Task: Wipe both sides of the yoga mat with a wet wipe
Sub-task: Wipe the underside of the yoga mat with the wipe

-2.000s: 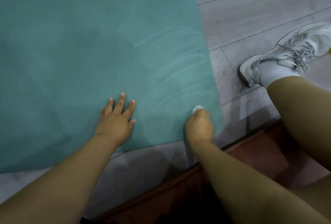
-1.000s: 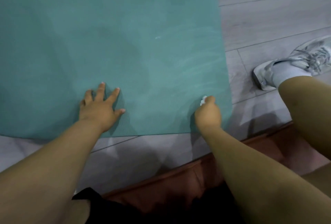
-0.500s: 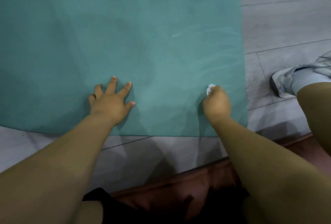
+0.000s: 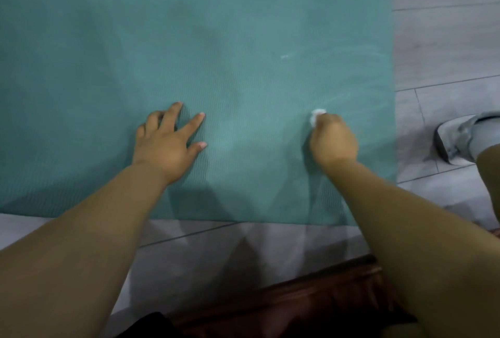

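head | wet wipe (image 4: 315,117) at right hand (image 4: 334,143) fingertips | on yoga mat (image 4: 216,40)

Bare forearms, no sleeves, no watch or rings on either of the hands. Short, pale fingernails. At the right edge, a grey-white sneaker (image 4: 457,136) with dark sole, worn over a pale sock (image 4: 484,137).

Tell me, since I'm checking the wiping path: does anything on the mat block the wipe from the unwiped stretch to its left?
Only the left hand, pressed flat on the yoga mat, lies left of the wet wipe gripped in the right hand. Otherwise nothing visible does.
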